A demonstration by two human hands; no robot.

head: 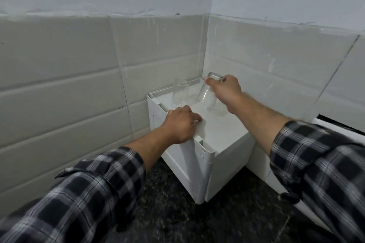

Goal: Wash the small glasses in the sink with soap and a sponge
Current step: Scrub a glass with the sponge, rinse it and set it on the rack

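A small glass [205, 94] is being gripped, tilted, over the white box [223, 132] by the right hand [225, 90]. The box's left rim is being touched by the left hand [180, 124], fingers bent, grip unclear. A second glass [180, 92] is being borne by the box top.

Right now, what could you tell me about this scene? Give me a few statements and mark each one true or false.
1. The right hand holds a glass. True.
2. That glass is upright. False: it is tilted.
3. The left hand holds a sponge. False: it rests on the white box, and no sponge is in view.
4. A second glass stands on the box. True.
5. The box sits on a wooden table. False: it sits on a dark speckled counter.
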